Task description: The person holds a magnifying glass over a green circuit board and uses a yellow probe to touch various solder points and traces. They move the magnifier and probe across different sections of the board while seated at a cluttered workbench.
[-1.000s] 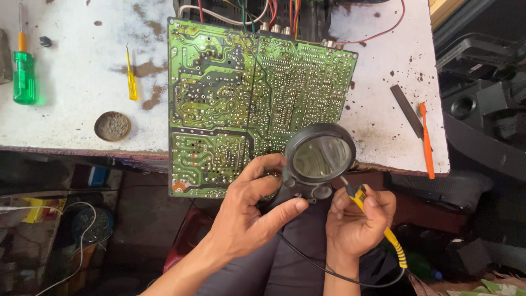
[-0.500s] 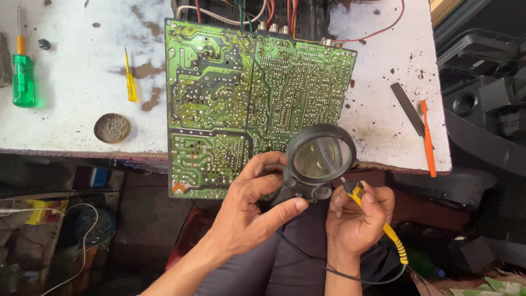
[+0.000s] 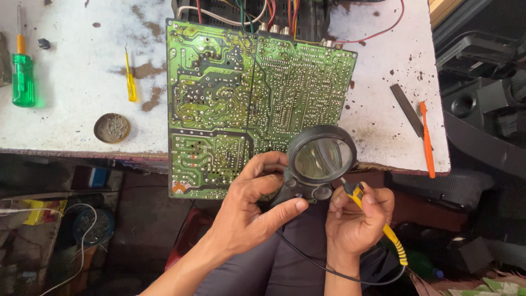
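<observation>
A: What sits nearest the camera?

B: Two bare hands over the person's lap. The right hand (image 3: 359, 219) is closed around a yellow-handled soldering iron (image 3: 378, 222), whose black cord loops down toward the knees. Just left of it, the left hand (image 3: 255, 205) grips the dark handle of a round magnifying glass (image 3: 321, 159), thumb stretched along the handle.

A: And where is the circuit board?

B: The green circuit board (image 3: 241, 104) lies solder side up, directly behind the magnifying glass. Its near end juts past the edge of the white, stained desk (image 3: 71, 131), and the lens overlaps its near right corner.

A: What could go wrong?

B: Judging from this, the overhanging board might tip or shift if pressed. The iron's tip sits close to the left thumb and the lens rim, so a slip could burn skin or bridge crowded solder joints.

A: Any packages, labels or signs?

B: None readable. Left of the board are a small round tin (image 3: 112, 127), a slim yellow tool (image 3: 130, 77) and a green screwdriver (image 3: 23, 71). To its right lie an orange tool (image 3: 427, 140) and a dark flat strip (image 3: 406, 109). Coloured wires (image 3: 263, 11) leave its far edge.
</observation>
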{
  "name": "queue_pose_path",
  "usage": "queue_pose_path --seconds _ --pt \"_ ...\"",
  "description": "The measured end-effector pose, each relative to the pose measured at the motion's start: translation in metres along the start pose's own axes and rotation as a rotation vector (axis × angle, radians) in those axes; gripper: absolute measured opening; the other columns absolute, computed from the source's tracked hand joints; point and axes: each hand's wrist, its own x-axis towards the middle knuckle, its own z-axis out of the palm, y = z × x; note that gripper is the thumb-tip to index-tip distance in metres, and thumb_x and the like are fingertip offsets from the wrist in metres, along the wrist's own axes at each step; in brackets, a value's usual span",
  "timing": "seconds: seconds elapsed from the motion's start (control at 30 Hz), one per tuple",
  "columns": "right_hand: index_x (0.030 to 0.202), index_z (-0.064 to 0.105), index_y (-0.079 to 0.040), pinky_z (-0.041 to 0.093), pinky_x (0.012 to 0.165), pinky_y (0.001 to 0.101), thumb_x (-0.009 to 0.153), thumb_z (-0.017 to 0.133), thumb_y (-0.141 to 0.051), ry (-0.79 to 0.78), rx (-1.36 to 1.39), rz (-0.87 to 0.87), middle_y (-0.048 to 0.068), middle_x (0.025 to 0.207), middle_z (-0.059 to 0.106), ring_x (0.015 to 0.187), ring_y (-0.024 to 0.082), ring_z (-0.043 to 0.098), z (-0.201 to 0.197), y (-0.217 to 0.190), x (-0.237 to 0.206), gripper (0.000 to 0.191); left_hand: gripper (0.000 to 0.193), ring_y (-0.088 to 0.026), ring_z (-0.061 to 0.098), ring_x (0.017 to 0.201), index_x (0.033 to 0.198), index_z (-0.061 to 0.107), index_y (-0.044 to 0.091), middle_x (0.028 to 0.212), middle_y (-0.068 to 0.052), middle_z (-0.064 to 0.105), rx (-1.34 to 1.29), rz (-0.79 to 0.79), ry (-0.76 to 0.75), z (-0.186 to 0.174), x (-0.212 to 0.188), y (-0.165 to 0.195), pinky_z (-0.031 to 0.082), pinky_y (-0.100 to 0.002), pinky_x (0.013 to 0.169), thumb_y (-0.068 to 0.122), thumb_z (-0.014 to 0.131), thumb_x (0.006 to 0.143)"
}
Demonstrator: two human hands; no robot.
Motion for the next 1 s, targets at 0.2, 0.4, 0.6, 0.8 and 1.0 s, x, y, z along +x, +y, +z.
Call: queue_pose_path --seconds 0.2,0.4,0.6,0.8,1.0 --pt "0.097 0.047 -0.008 0.036 0.049 0.0307 0.099 0.053 -0.019 0.016 0.033 0.004 0.015 0.070 0.057 0.056 0.023 0.051 -0.0019 0.0018 0.0017 0.013 0.031 -0.027 0.065 0.119 0.099 0.074 -0.003 0.131 -0.018 0.062 -0.008 0.007 0.004 0.0006 0.0018 -0.0013 0.053 -0.037 0.100 0.025 0.082 0.087" --pt "0.098 0.045 -0.009 0.036 0.049 0.0301 0.099 0.053 -0.018 0.015 0.027 0.023 0.016 0.069 0.057 0.056 0.023 0.051 -0.0011 0.0017 0.0019 0.012 0.031 -0.027 0.065 0.119 0.096 0.073 -0.003 0.132 -0.019 0.061 -0.017 0.009 0.004 0.0003 0.0022 -0.0014 0.054 -0.037 0.100 0.025 0.082 0.087" --pt "0.095 0.046 -0.008 0.036 0.049 0.0299 0.099 0.053 -0.018 0.013 -0.003 0.019 0.016 0.068 0.057 0.055 0.022 0.050 0.0012 -0.0005 0.0009 0.013 0.032 -0.027 0.066 0.117 0.097 0.074 -0.003 0.132 -0.019 0.061 -0.036 -0.006 -0.001 0.0005 0.0020 -0.0015 0.054 -0.037 0.099 0.026 0.082 0.088" --pt "0.096 0.047 -0.008 0.037 0.050 0.0306 0.099 0.053 -0.018 0.020 0.020 0.022 0.015 0.069 0.057 0.055 0.022 0.050 0.0020 -0.0006 0.0011 0.012 0.032 -0.027 0.066 0.118 0.097 0.074 -0.003 0.132 -0.019 0.061 -0.013 -0.002 -0.001 0.0003 0.0014 -0.0017 0.053 -0.037 0.099 0.026 0.082 0.087" --pt "0.096 0.047 -0.008 0.037 0.049 0.0301 0.099 0.053 -0.018 0.025 0.022 0.017 0.015 0.069 0.056 0.056 0.022 0.050 0.0025 -0.0004 0.0016 0.012 0.032 -0.027 0.065 0.119 0.099 0.075 -0.002 0.131 -0.019 0.062 -0.013 -0.003 0.001 0.0003 0.0018 -0.0019 0.053 -0.037 0.100 0.026 0.082 0.087"
